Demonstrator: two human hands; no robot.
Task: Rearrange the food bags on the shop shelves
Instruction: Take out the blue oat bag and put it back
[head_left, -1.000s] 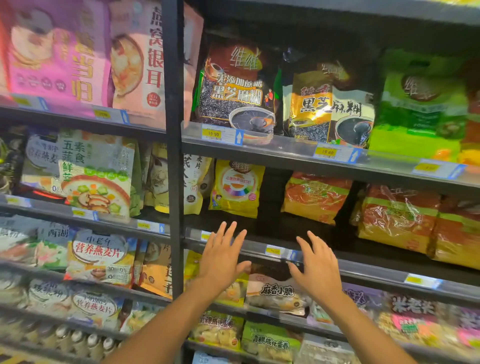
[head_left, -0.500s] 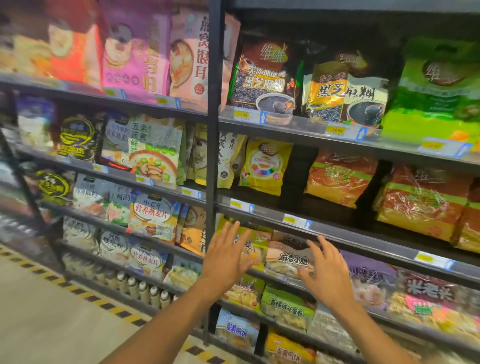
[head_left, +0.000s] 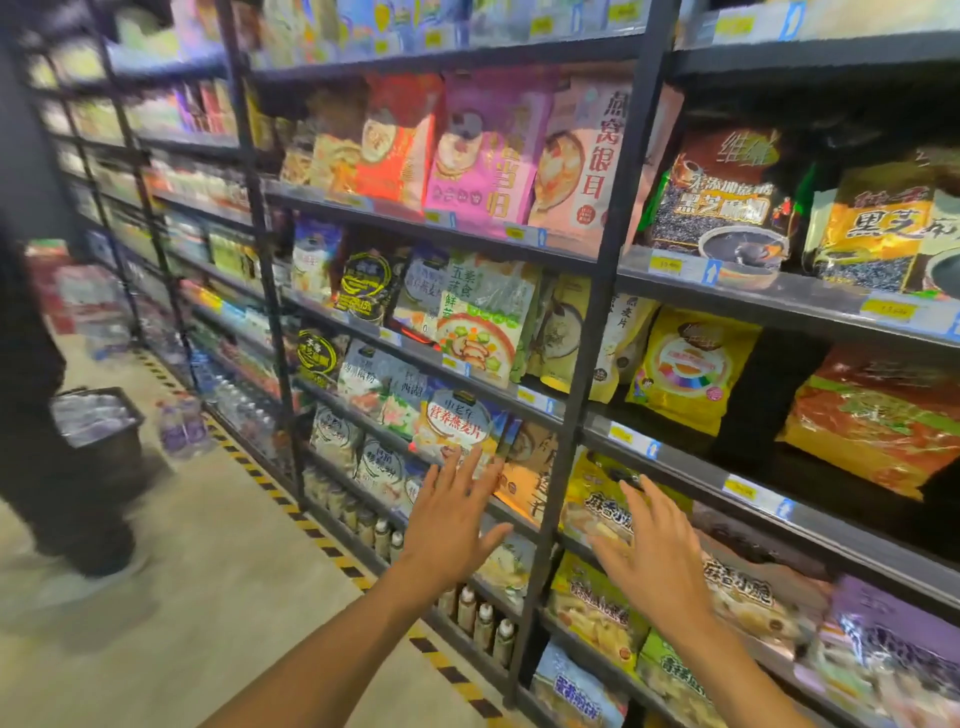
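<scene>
Dark metal shop shelves run from near right to far left, packed with food bags. My left hand is held out flat with fingers spread, in front of an oatmeal bag and an orange bag; it holds nothing. My right hand is also spread and empty, hovering in front of a yellow snack bag on the lower shelf. Above sit a yellow bag, a pink bag and a black sesame bag.
A black upright post stands between my two hands. Small bottles line the bottom shelf. On the left another person in dark clothes stands beside a black basket. Yellow-black tape marks the floor along the shelves.
My view has swung left and back, so more of the aisle, the floor and another person show. Both hands stay spread and empty, now lower and further left along the shelves.
</scene>
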